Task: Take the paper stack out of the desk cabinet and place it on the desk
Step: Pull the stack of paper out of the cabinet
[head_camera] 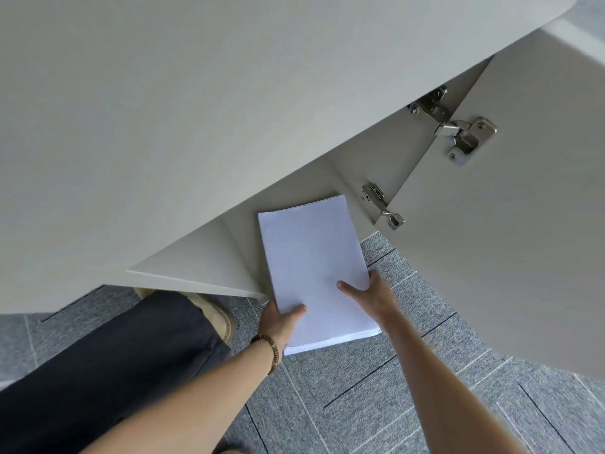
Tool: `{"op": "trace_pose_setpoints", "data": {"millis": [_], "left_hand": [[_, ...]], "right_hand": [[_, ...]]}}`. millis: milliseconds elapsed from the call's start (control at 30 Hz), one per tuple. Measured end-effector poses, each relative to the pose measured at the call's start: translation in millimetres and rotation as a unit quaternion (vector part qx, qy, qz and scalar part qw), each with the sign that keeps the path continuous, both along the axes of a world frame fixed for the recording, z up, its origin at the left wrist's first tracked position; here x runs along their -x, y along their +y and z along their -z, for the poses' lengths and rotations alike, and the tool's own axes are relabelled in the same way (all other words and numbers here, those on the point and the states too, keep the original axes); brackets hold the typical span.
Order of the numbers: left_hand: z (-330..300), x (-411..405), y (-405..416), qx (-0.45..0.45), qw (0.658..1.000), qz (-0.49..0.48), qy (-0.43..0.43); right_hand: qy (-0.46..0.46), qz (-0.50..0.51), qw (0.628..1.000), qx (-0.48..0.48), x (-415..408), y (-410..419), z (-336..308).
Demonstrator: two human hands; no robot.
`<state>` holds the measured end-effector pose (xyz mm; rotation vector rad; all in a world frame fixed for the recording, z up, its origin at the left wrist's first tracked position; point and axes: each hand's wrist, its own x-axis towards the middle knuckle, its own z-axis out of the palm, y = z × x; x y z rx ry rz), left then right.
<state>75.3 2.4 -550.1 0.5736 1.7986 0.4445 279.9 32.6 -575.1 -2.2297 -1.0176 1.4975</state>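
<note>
A white paper stack is half out of the open desk cabinet, its near end over the carpet. My left hand grips the stack's near left corner, thumb on top. My right hand holds its right edge, thumb on top and fingers underneath. The pale grey desk top fills the upper left of the view, above the cabinet opening.
The cabinet door stands swung open on the right, with two metal hinges on it. A second door panel angles out on the left. Grey carpet tiles lie below. My leg in dark trousers and a shoe are at lower left.
</note>
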Motion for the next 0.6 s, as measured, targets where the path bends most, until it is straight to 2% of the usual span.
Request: {"op": "trace_pose_setpoints", "data": {"millis": [133, 300, 600], "left_hand": [[-14, 8, -1, -0.021, 0.999, 0.035, 0.005], [-66, 20, -5, -0.042, 0.992, 0.114, 0.013], [-202, 38, -31, -0.038, 0.982, 0.183, 0.015]], "right_hand": [[-0.01, 0.035, 0.999, -0.013, 9, -10, -16], [-0.006, 0.057, 0.998, -0.017, 22, -28, -53], [-0.002, 0.073, 0.996, -0.046, 35, -86, -194]]}}
